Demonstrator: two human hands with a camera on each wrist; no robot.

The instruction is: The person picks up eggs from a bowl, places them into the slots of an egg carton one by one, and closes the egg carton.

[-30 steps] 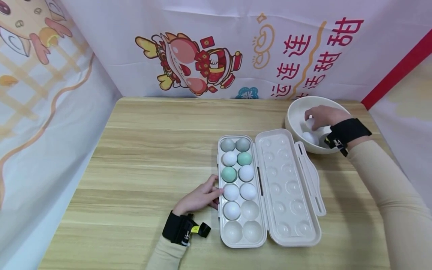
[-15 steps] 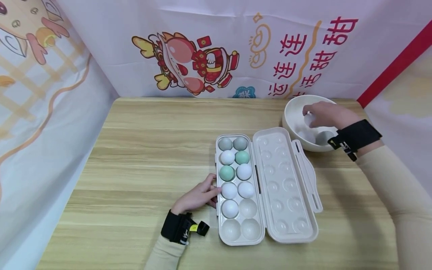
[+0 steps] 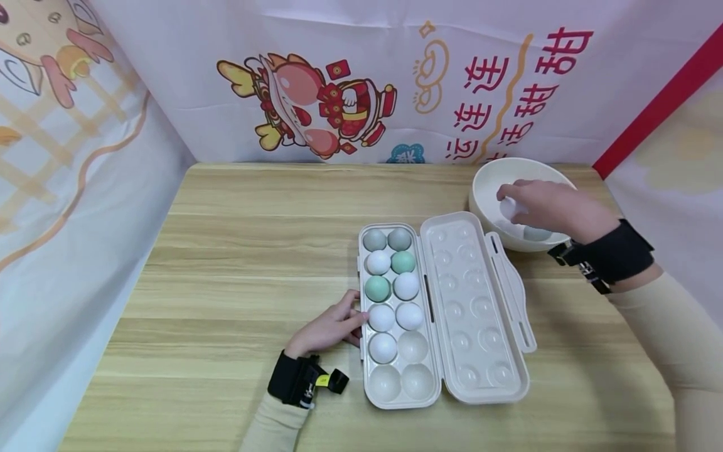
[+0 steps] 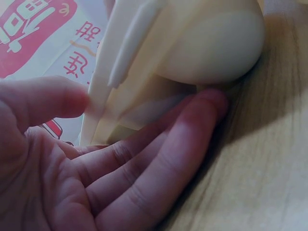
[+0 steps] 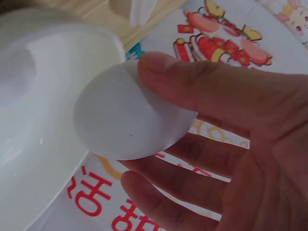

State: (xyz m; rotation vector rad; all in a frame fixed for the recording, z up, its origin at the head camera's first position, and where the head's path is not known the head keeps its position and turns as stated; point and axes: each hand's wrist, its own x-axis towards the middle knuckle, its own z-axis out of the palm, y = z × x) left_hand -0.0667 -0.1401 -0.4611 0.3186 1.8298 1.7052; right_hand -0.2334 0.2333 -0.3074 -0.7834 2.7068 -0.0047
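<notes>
Egg (image 5: 125, 115) in the right hand (image 3: 548, 202) appears to have risen within the last second, pinched between thumb and fingers above the bowl (image 3: 491, 179), so the pick-up looks done but the placing not. Left hand (image 3: 324, 329) still holds the edge of the carton (image 3: 402, 402), thumb on the rim and fingers tucked beneath; three cups (image 3: 414, 347) remain unfilled.

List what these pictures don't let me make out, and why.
Head view: part of the inside of the bowl, behind the right hand.
Head view: some fingertips of the left hand, under the rim of the egg carton.
Right wrist view: much of the bowl, cut off by the left edge.
</notes>
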